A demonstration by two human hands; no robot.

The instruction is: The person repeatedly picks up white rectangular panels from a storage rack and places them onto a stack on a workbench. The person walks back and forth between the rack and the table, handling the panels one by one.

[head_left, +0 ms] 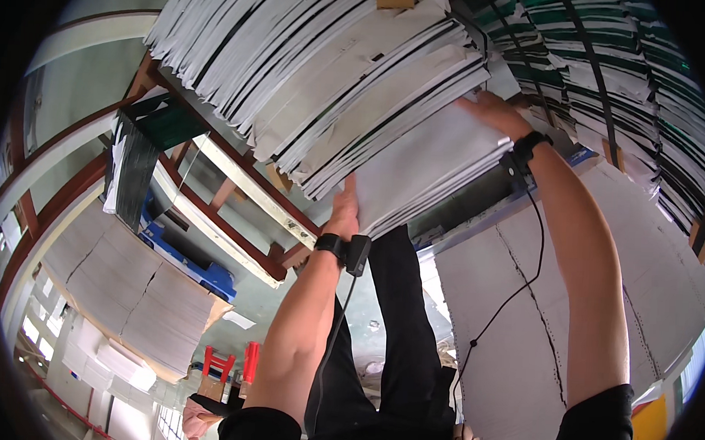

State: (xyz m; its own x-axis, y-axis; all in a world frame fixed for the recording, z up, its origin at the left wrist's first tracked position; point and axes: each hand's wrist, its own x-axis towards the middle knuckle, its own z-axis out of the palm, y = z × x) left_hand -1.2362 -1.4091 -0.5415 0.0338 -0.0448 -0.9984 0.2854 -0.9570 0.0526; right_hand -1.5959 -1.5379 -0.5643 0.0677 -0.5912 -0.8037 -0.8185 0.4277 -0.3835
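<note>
Paper piles (556, 327) ring the room at two, four and eight o'clock, a frame (244, 181) at ten. Near centre, toward two, I see the sheets (438, 161) beside the noon pile (327, 85), left hand (343, 212) at their eight-o'clock end, right hand (497, 114) at two, apparently so the edges align. I cannot tell whether either hand clasps or just steadies. Their support is hidden.

The paper (434, 161) is white; left of it, the rack (244, 182) is reddish-brown and cream; below it, black trousers (405, 324).
</note>
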